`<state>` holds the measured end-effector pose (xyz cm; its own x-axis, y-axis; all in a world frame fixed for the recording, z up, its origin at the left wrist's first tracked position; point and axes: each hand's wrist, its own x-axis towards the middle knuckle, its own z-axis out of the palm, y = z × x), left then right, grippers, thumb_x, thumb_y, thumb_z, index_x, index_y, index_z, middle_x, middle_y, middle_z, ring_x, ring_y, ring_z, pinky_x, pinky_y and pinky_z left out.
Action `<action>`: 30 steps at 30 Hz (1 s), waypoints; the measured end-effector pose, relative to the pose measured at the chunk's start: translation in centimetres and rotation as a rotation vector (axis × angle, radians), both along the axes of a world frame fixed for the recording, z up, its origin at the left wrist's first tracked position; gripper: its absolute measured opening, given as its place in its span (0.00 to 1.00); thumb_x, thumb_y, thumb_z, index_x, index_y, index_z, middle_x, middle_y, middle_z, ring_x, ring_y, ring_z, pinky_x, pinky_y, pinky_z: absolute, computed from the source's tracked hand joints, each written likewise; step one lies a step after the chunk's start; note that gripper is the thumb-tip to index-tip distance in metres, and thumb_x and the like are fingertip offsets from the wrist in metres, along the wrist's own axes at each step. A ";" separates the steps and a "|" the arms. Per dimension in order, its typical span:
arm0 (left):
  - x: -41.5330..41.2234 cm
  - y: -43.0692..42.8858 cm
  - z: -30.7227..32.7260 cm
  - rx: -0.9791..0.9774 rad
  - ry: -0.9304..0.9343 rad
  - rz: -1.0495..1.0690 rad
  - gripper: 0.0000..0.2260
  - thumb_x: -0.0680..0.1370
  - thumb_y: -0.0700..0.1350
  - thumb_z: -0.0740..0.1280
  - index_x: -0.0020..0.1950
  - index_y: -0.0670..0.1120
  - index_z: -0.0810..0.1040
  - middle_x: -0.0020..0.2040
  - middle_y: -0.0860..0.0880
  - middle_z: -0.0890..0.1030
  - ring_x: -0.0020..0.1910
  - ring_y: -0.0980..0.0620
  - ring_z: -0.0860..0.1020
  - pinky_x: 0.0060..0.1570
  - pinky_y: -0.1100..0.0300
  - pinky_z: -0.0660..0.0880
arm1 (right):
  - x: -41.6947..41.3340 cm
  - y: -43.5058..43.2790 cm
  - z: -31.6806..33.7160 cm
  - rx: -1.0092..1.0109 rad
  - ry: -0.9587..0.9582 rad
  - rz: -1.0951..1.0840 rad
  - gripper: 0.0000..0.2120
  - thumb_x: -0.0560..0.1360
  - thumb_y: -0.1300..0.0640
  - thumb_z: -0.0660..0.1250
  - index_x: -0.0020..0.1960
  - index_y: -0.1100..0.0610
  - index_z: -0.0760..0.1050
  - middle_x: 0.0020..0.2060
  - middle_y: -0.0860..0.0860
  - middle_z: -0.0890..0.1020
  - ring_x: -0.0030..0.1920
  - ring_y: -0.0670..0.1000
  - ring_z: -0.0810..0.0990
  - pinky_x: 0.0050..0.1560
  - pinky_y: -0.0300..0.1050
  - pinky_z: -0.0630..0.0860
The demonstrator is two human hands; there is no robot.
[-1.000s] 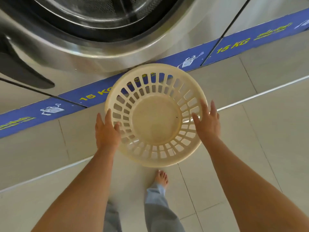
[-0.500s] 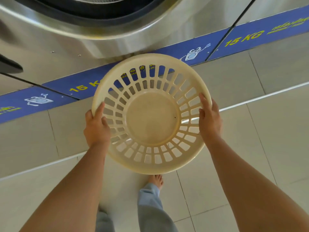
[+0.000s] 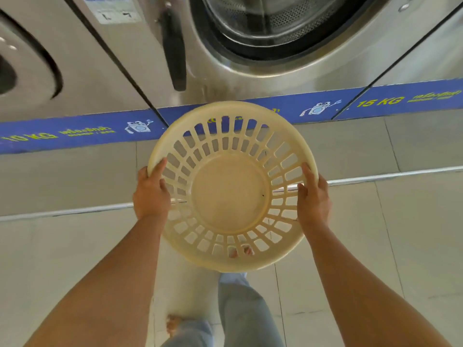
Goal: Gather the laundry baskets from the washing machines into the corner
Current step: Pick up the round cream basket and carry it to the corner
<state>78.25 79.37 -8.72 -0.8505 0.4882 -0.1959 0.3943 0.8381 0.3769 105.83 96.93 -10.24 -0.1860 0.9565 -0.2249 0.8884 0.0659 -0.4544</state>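
Observation:
A round cream plastic laundry basket (image 3: 230,191) with slotted sides hangs in the air in front of me, its inside bare. My left hand (image 3: 150,194) grips its left rim and my right hand (image 3: 313,199) grips its right rim. It is held just in front of the steel washing machine (image 3: 225,78), whose round drum opening shows at the top.
A second machine (image 3: 62,71) stands at the left. A blue strip (image 3: 75,134) marked 10 KG and 15 KG runs along the machines' base. Below lies a raised tiled step with a metal edge (image 3: 75,211), then grey floor tiles. My legs and bare feet are under the basket.
Both hands closed on the basket's rim and lifted it off the step. The view tilted up, showing more of the machine fronts.

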 end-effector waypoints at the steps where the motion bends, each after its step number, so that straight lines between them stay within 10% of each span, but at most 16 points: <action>1: -0.3 -1.7 1.1 0.001 0.006 0.016 0.23 0.79 0.38 0.60 0.72 0.56 0.69 0.67 0.44 0.69 0.50 0.36 0.78 0.53 0.43 0.75 | -0.5 -1.3 1.0 0.001 0.000 0.013 0.23 0.81 0.55 0.59 0.73 0.40 0.59 0.68 0.52 0.70 0.45 0.47 0.71 0.46 0.49 0.80; 30: -4.2 -58.0 18.7 0.174 0.088 0.861 0.24 0.80 0.39 0.57 0.71 0.61 0.66 0.67 0.49 0.68 0.39 0.46 0.73 0.40 0.55 0.75 | -26.5 -42.6 20.7 0.097 0.053 0.874 0.29 0.80 0.62 0.56 0.76 0.41 0.56 0.64 0.56 0.69 0.47 0.63 0.78 0.48 0.55 0.74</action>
